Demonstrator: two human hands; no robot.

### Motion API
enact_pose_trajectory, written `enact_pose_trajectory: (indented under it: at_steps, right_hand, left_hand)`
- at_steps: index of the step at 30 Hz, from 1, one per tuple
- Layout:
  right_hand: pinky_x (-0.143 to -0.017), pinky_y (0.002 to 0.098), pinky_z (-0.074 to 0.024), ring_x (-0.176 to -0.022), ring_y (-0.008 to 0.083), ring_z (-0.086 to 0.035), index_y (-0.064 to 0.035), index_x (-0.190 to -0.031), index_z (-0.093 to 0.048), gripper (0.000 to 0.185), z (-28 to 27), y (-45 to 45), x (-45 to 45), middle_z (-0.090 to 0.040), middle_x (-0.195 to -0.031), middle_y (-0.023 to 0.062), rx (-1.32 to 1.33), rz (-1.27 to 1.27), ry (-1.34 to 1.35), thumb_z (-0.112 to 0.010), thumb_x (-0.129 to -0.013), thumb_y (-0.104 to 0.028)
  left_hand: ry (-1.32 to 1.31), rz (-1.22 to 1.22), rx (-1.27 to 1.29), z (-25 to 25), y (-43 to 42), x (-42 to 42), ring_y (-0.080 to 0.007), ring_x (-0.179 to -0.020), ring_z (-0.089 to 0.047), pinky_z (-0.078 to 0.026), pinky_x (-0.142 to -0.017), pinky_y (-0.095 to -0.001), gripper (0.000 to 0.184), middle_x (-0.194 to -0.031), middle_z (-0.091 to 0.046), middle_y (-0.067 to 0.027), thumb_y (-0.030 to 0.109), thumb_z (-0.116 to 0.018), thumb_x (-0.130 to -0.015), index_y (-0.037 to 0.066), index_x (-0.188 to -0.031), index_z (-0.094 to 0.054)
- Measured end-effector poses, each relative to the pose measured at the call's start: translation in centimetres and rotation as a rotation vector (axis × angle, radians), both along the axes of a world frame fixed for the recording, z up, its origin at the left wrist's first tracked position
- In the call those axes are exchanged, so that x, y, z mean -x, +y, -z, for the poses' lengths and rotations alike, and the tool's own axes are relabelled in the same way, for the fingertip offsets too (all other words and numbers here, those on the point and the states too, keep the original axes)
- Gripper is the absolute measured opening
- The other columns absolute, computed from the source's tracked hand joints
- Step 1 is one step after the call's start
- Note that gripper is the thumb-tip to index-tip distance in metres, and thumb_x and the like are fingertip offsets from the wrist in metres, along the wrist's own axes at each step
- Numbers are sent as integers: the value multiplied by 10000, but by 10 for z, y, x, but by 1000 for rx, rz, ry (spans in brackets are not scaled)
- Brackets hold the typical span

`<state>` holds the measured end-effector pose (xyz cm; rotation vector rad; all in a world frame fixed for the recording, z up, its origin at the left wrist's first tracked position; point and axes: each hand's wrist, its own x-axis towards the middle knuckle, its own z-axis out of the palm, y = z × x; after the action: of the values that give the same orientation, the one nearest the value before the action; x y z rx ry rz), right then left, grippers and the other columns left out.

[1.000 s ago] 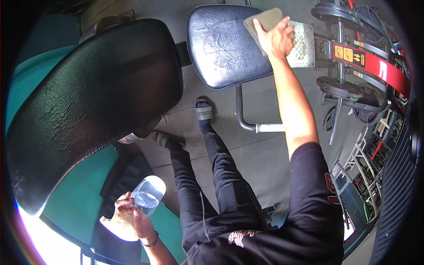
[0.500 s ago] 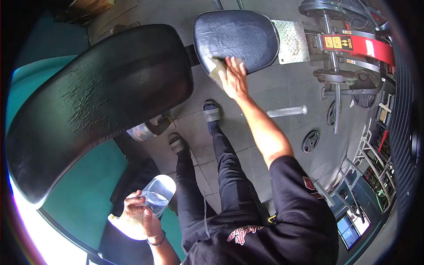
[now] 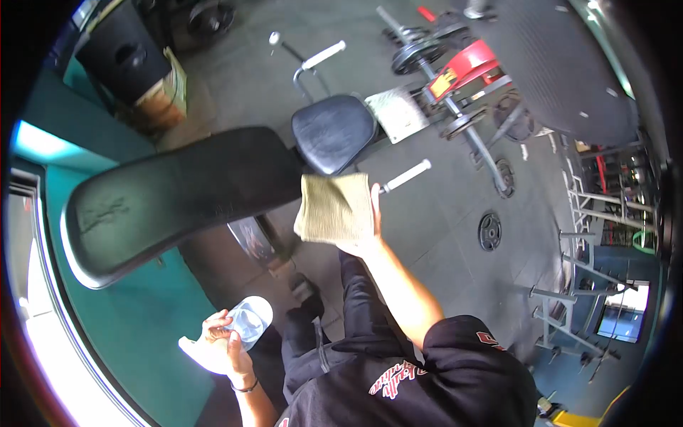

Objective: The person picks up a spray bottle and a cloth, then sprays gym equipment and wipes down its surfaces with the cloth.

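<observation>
My left hand [image 3: 229,347] is wrapped round a clear spray bottle [image 3: 252,322] that holds some clear liquid, its white top pointing to the left. My right hand [image 3: 371,231] holds a folded tan cloth [image 3: 334,208] flat and raised, with most of the fingers hidden behind it. Beyond the cloth is the black padded seat [image 3: 333,132] of a gym machine. Its long black backrest [image 3: 185,185] stretches off to the left, apart from both hands.
A white-gripped handle [image 3: 407,176] sticks out right of the seat. Farther right are a loaded bar [image 3: 486,160], a red machine arm [image 3: 466,67] and a weight plate [image 3: 489,230] on the floor. A teal wall [image 3: 153,313] runs along the left.
My right hand has lifted the cloth off the seat and brought it back towards me, with the cloth now facing up. My left hand still holds the bottle. The view has shifted, showing more floor beyond.
</observation>
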<state>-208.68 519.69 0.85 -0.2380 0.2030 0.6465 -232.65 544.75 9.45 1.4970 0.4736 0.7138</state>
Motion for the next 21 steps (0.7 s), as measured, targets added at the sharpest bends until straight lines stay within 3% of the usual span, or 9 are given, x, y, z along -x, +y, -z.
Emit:
enact_pose_trajectory:
  at_steps: [3,6,8,10,11,14,15,19,21]
  right_hand:
    - [-1059,580,-467,-1290,333,-574,-124,-1474,-480,850,-15,-38,27,-559,-1437,140,45,15,-102,-457,-910,-759]
    - [-1038,537,-495,-1242,315,-606,-109,-1442,-510,671,-37,-85,57,-594,-1383,147,155,98,-199,-591,-937,-544]
    - [-1019,522,-509,-1204,304,-626,-95,-1412,-535,610,-56,-113,68,-623,-1337,143,316,190,-109,-590,-939,-475]
    - [-1022,550,-489,-1248,322,-589,-117,-1431,-525,701,-116,-126,77,-590,-1380,130,439,333,-196,-580,-904,-576]
    - [-1023,550,-488,-1247,324,-589,-115,-1439,-513,706,-136,-133,79,-588,-1382,129,376,381,-258,-577,-907,-574]
    - [-1026,558,-486,-1249,331,-589,-112,-1450,-492,680,-154,-152,73,-586,-1383,135,401,388,-262,-566,-913,-523]
    - [-1029,557,-486,-1245,336,-593,-101,-1432,-503,656,-147,-157,70,-590,-1376,141,421,372,-232,-569,-912,-496]
    - [-1024,553,-492,-1223,332,-608,-101,-1384,-543,595,-174,-153,84,-606,-1347,139,249,453,-196,-591,-892,-431]
    - [-1015,546,-499,-1212,316,-616,-110,-1373,-551,570,-172,-151,87,-610,-1337,136,294,521,-57,-592,-895,-417]
  left_hand:
    - [-78,5,-24,1,1,-1,-321,-1008,-636,-470,-999,-472,964,-921,-636,-154,89,-749,-778,-17,-1483,-99]
    - [-80,-28,-23,-22,-5,2,-329,-942,-668,-504,-982,-511,784,-801,-622,-148,153,-809,-735,-5,-1259,-248]
    - [-57,0,-13,-32,-8,4,-318,-936,-663,-485,-992,-498,811,-823,-618,-163,130,-763,-726,-12,-1321,-230]
    - [0,72,-20,-56,-16,0,-312,-954,-657,-463,-997,-466,847,-849,-632,-173,120,-727,-741,-2,-1370,-174]
    - [20,83,22,-59,-18,-2,-315,-979,-652,-450,-985,-443,659,-877,-654,-170,118,-714,-743,-32,-1293,-382]
    - [51,348,-202,-76,-15,-20,-308,-959,-664,-448,-960,-420,328,-888,-680,-164,101,-712,-729,-32,-1011,-608]
    - [2,407,-183,-94,-30,-29,-301,-928,-681,-475,-909,-403,123,-871,-700,-168,76,-715,-701,-9,-731,-632]
    - [-264,795,-582,-105,-58,-59,-312,-831,-719,-543,-722,-407,466,-894,-733,-165,463,-490,-974,97,-744,-663]
    - [-343,832,-535,-91,-78,-74,-318,-839,-722,-546,-726,-405,427,-907,-735,-186,418,-528,-942,85,-696,-634]
